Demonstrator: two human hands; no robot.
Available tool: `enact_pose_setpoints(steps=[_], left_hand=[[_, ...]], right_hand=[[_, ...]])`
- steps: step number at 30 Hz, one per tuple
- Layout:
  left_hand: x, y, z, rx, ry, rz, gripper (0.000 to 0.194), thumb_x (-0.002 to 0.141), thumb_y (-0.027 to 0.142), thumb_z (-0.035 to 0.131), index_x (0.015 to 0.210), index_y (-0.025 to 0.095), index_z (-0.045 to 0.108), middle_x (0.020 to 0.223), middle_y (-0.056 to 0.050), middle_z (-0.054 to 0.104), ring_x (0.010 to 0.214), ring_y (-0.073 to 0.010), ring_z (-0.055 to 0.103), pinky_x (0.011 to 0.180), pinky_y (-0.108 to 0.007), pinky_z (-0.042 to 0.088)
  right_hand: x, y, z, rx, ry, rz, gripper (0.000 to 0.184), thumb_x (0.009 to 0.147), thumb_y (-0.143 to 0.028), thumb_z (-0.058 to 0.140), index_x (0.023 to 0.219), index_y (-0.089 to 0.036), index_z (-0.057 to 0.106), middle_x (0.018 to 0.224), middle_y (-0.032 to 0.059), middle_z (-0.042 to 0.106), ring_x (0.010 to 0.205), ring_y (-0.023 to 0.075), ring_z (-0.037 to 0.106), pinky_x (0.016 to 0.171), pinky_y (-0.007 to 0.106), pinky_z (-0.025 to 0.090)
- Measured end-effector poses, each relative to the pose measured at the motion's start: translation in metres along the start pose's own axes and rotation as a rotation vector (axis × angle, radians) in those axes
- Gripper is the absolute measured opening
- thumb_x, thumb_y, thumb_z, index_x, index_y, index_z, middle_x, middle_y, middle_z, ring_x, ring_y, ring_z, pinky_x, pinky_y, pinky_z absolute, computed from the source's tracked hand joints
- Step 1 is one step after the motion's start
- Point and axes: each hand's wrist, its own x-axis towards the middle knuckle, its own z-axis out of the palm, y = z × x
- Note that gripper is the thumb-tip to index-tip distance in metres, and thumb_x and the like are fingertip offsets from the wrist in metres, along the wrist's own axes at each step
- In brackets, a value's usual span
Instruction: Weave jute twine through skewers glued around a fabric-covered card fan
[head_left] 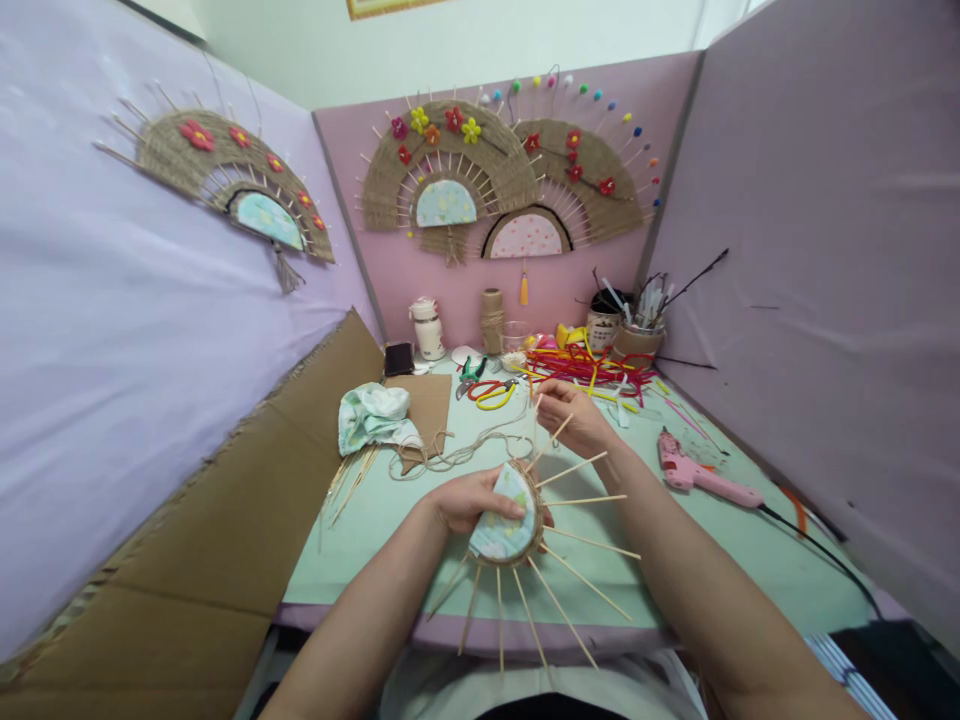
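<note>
My left hand [480, 500] grips a half-round fan base [506, 530] covered in pale green floral cloth, its thumb lying on top. Thin wooden sticks [589, 500] radiate from the curved edge, which is wrapped in brown twine. Beyond the far end of that edge, my right hand [570, 412] is closed, fingertips pinched around twine [535, 425] beside the uppermost sticks. More loose twine [457, 450] trails over the table to the left of it. The underside of the base and the left fingers beneath it are mostly hidden.
Crumpled floral cloth [373, 415] lies on cardboard [431, 400] at left, near loose sticks [352, 485]. Scissors [495, 393], green pliers [472, 370] and red pipe cleaners [585, 367] lie behind. A pink glue gun [701, 475] rests at right, its cord trailing forward. Finished fans [450, 150] hang behind.
</note>
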Motion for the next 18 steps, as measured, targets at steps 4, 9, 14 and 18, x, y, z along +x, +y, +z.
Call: enact_pose_setpoints(steps=[4,9,14,18], left_hand=[[0.000,-0.001,0.003,-0.009,-0.042,-0.016,0.044,0.064,0.015,0.075,0.103,0.017,0.054,0.090,-0.010,0.071,0.076,-0.0235,0.069,0.064,-0.029,0.051],[0.001,-0.004,0.004,0.003,-0.126,-0.028,0.055,0.064,0.022,0.077,0.113,0.016,0.051,0.087,-0.009,0.070,0.077,-0.0244,0.068,0.069,-0.034,0.050],[0.003,-0.006,0.001,-0.083,-0.028,0.020,0.054,0.073,0.051,0.065,0.110,0.013,0.055,0.089,-0.013,0.069,0.076,-0.0239,0.068,0.072,-0.035,0.049],[0.006,-0.004,0.002,-0.138,0.033,0.015,0.047,0.081,0.054,0.052,0.104,0.013,0.057,0.086,-0.012,0.069,0.079,-0.0240,0.067,0.076,-0.038,0.048]], right_hand=[[-0.002,0.033,0.025,-0.040,0.019,0.040,0.027,0.055,-0.030,0.077,0.070,-0.018,0.058,0.058,-0.0055,0.052,0.045,0.0055,0.039,0.043,0.020,0.029],[-0.008,0.060,0.039,-0.108,-0.062,0.052,0.025,0.055,-0.030,0.076,0.068,-0.017,0.059,0.060,-0.0034,0.057,0.051,0.0078,0.046,0.047,0.021,0.033],[-0.005,0.060,0.035,-0.133,-0.053,0.029,0.023,0.056,-0.030,0.075,0.068,-0.018,0.059,0.060,-0.0038,0.056,0.052,0.0082,0.045,0.050,0.023,0.034],[-0.003,0.055,0.031,-0.161,-0.026,0.020,0.024,0.055,-0.030,0.076,0.068,-0.018,0.060,0.061,-0.0033,0.056,0.054,0.0089,0.046,0.051,0.023,0.034]])
